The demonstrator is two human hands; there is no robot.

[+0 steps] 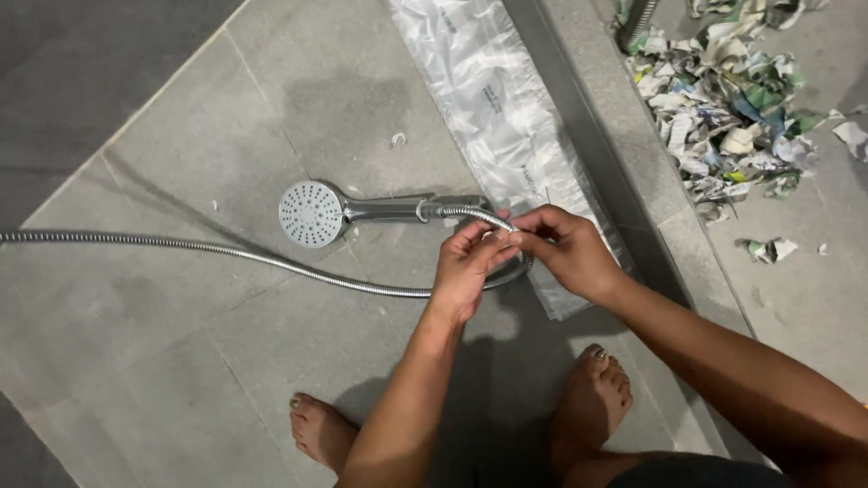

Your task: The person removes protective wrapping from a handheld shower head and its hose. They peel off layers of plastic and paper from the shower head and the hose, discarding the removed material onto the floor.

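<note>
Above the grey tiled floor [181, 361], left hand [466, 271] and right hand [570, 251] are together, pinching the metal shower hose [271, 260] beside the chrome shower head [312, 214].

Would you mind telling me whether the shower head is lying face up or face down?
Face up: the shower head lies flat on the floor tiles, its round spray face with small holes turned toward the camera.
</note>
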